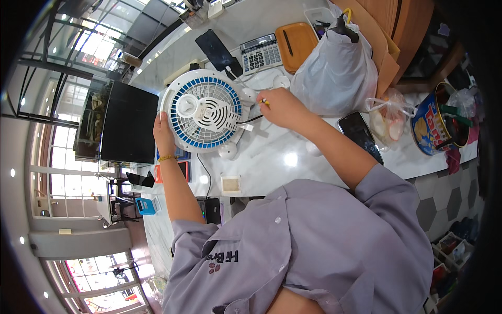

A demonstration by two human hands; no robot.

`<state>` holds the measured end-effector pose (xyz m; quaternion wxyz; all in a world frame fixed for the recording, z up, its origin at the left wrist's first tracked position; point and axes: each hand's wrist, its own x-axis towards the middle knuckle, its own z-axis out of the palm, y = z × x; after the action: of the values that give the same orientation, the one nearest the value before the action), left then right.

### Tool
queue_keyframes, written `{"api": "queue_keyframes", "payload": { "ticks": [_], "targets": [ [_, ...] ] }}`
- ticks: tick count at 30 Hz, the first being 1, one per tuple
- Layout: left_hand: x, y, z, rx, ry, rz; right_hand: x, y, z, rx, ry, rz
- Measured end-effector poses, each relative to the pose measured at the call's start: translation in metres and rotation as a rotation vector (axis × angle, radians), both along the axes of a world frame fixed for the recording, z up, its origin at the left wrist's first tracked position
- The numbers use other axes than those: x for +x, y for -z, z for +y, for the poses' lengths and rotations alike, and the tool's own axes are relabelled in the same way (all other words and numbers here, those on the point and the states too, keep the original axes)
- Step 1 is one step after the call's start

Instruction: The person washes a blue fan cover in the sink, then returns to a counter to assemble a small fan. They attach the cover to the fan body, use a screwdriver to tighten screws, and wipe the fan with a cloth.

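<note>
I'd judge the fan (212, 114) fairly light, stiff and a little slick, with thin grille bars (225, 93) that could crack, so its solid outer rim (168, 100) is the place to hold. My left hand (164, 133) holds that rim at the fan's left side. The fan lies between my hands, vented side up over the table (272, 154). From its right side a black cord (252, 119) runs toward my right hand (285, 108), which pinches a small yellow thing (265, 102) just beside the fan; whether it touches the cord I can't tell.

Wht tbl (266, 172) w/ calc (261, 55), tray (303, 49).
</note>
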<state>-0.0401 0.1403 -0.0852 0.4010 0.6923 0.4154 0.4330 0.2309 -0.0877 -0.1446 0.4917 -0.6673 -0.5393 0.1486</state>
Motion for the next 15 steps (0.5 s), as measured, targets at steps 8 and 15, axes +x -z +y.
{"api": "queue_keyframes", "payload": {
  "ticks": [8,15],
  "targets": [
    [0.001,0.0,-0.005,-0.009,0.044,-0.038,-0.002,-0.013,-0.005,-0.202,0.052,-0.107],
    [-0.005,0.006,-0.001,-0.042,0.062,-0.066,0.001,-0.041,-0.025,-0.255,-0.003,-0.218]
  ]
}}
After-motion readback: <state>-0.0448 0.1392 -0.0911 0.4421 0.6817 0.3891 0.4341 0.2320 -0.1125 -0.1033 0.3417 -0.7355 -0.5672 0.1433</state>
